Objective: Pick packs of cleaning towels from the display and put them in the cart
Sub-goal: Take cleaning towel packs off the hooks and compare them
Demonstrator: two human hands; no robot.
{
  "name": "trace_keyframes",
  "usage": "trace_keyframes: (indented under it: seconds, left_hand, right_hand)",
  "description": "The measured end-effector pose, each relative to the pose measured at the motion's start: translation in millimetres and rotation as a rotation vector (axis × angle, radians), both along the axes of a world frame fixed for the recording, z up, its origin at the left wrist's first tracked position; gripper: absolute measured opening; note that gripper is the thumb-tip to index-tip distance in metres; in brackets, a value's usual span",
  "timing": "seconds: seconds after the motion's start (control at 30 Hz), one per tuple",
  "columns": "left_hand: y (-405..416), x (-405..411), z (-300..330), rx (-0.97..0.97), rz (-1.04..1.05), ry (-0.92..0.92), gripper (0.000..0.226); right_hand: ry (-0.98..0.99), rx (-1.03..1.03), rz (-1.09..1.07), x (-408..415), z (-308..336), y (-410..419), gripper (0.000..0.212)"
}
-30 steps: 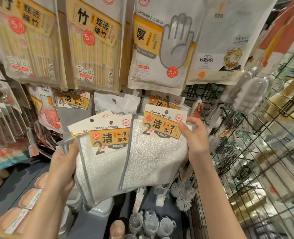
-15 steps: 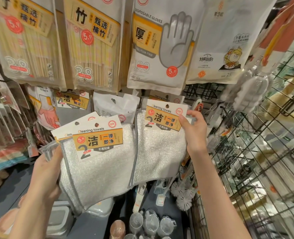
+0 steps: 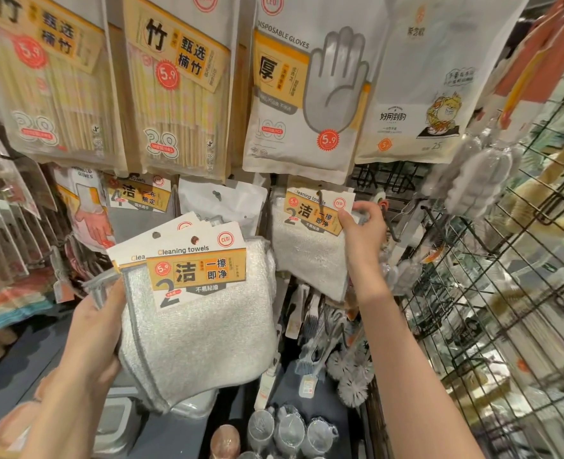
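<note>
Left hand grips a bundle of cleaning towel packs by its edge, looks like two or three. Right hand pinches another pack hanging on the display hook.

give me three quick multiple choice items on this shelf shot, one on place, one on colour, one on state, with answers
1. The white disposable gloves bag hangs where?
A. above the hooked pack
B. below it
C. in a cart

2. The header cards' band colour?
A. blue
B. orange-yellow
C. green

3. The white cleaning towels pack on the hook is:
A. on the floor
B. pinched by the right hand
C. untouched

A: it hangs directly overhead.
B: the band on the grey-edged towel packs in the left hand.
B: right hand fingers pinch its card.
</note>
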State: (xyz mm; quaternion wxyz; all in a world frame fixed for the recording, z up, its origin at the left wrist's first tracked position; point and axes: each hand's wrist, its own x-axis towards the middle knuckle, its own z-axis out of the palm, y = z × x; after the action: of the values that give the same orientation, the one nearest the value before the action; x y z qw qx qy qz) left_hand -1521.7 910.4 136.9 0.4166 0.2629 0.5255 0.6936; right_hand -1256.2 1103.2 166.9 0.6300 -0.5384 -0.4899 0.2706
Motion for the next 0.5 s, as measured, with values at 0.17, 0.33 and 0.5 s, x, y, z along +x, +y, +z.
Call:
trace_keyframes:
  seconds: [0.17,0.33,0.5]
  left_hand:
    - [9,4,-5,-0.019,-0.012,-0.018,0.035]
    - [18,13,-4,-0.002,-0.021,-0.009,0.031]
    - [22,18,-4,0.015,-0.038,-0.025,0.024]
  right_hand:
    - [-0.006,0.013,-0.014,-1,-1,12,0.017]
    - [0.031,-0.023,0.0,-2,-4,20,0.021]
    - [0.001,-0.027,0.036,4,-8,19,0.023]
